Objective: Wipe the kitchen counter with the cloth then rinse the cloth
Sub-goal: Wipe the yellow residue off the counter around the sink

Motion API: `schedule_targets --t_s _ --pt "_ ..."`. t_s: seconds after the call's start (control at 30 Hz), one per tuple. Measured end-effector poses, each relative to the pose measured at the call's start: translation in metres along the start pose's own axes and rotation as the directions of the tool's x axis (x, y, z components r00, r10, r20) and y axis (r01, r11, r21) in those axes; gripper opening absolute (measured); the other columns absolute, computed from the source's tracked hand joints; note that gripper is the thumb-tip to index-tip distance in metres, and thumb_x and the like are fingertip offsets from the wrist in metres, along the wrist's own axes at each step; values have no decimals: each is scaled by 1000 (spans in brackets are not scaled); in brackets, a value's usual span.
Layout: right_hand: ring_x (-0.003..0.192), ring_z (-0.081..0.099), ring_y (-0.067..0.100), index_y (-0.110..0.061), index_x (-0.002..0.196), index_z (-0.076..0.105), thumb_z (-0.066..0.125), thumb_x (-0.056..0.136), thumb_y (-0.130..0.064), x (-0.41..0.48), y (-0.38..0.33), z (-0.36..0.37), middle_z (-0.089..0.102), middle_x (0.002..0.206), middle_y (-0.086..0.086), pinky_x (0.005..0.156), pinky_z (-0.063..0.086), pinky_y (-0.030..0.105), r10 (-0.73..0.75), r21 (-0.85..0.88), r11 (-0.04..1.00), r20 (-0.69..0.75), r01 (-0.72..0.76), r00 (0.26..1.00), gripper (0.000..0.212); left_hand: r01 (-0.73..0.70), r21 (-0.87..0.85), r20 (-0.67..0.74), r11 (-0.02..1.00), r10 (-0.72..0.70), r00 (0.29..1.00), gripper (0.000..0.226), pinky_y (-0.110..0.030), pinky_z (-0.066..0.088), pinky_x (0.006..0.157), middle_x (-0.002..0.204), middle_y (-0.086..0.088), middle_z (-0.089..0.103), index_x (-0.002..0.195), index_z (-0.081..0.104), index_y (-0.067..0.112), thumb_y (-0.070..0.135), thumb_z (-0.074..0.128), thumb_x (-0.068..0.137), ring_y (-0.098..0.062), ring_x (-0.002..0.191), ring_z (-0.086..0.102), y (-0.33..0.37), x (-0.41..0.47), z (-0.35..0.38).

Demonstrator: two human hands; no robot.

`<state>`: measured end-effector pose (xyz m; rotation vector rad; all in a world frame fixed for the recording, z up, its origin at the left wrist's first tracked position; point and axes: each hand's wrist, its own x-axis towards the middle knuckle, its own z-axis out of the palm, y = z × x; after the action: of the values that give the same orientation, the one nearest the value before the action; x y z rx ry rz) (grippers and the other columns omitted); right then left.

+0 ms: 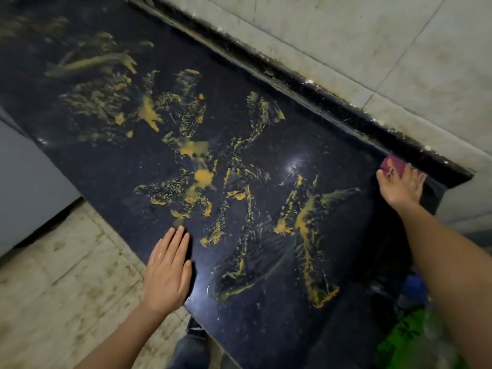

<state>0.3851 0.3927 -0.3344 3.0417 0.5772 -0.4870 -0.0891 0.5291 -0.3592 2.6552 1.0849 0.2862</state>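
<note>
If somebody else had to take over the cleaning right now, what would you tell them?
Left hand: open, lying flat on the front edge of the counter.
Right hand: fingers over the dark red cloth at the counter's back right corner, by the raised ledge; I cannot tell whether it grips the cloth.
Done: little that shows; yellow smears cover most of the counter.
Left: wipe the smears away, then rinse the cloth. No sink or tap is in view.
</note>
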Motion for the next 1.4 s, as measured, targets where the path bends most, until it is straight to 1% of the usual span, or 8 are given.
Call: schedule_targets --t_s 0.33,0.5,0.67,0.8,1.07,1.17,1.3,1.4 --pt "144 -5 30 -26 147 21 26 98 -44 -118 1 35 0 156 16 117 -10 39 -86 58 994 -29 88 996 52 23 40 55 999 -25 998 68 -33 14 108 130 -25 51 123 53 -8 37 9 99 -30 127 31 5 1 -7" --pt "143 1 37 -16 144 28 -8 70 -68 -228 -1 71 8 153 23 115 -12 35 -156 88 983 -36 159 987 98 32 21 117 999 -34 993 68 -40 26 101 124 -26 56 116 58 -10 36 11 99 -39 117 52 4 0 -12" --pt "136 19 35 -28 137 36 5 97 -51 -348 -1 121 49 132 27 111 4 32 -252 44 966 -77 256 965 55 39 -151 67 988 -29 997 69 -38 18 111 143 -18 39 132 45 -4 42 17 90 -32 135 32 -1 -2 -9" --pt "145 -10 21 -44 145 3 9 97 -52 -409 -1 147 15 155 8 114 2 30 -265 72 959 -115 274 957 48 -51 -227 57 973 65 996 69 -37 12 112 147 -18 32 135 41 -3 43 18 89 -30 138 23 -15 -10 -16" --pt "140 -16 1 -74 123 10 7 80 -79 -447 -5 149 -5 152 -9 111 -3 15 -271 316 905 -87 284 959 43 -39 -115 140 993 55 989 65 -55 28 104 139 -29 39 128 47 -10 36 27 87 -43 131 31 -42 -28 -18" --pt "139 15 -3 -39 135 37 26 65 -90 -437 -6 115 24 151 -5 112 12 12 -205 682 719 22 135 978 87 -21 -98 154 995 36 987 66 -56 25 106 142 -29 33 132 43 -9 38 29 87 -43 133 27 -46 -27 -17" --pt "95 65 8 -14 133 46 45 83 -53 -393 7 65 69 104 -8 93 48 26 165 980 162 91 -118 982 64 2 -64 176 998 9 984 70 -58 26 104 141 -31 34 132 42 -10 41 27 86 -44 132 27 -52 -21 -17" --pt "122 44 22 -2 137 40 33 99 -35 -351 1 42 48 130 4 108 29 32 342 823 564 -159 -67 926 51 21 -16 165 1000 -18 986 73 -57 24 106 143 -30 31 134 39 -9 44 24 87 -43 134 24 -58 -16 -20"
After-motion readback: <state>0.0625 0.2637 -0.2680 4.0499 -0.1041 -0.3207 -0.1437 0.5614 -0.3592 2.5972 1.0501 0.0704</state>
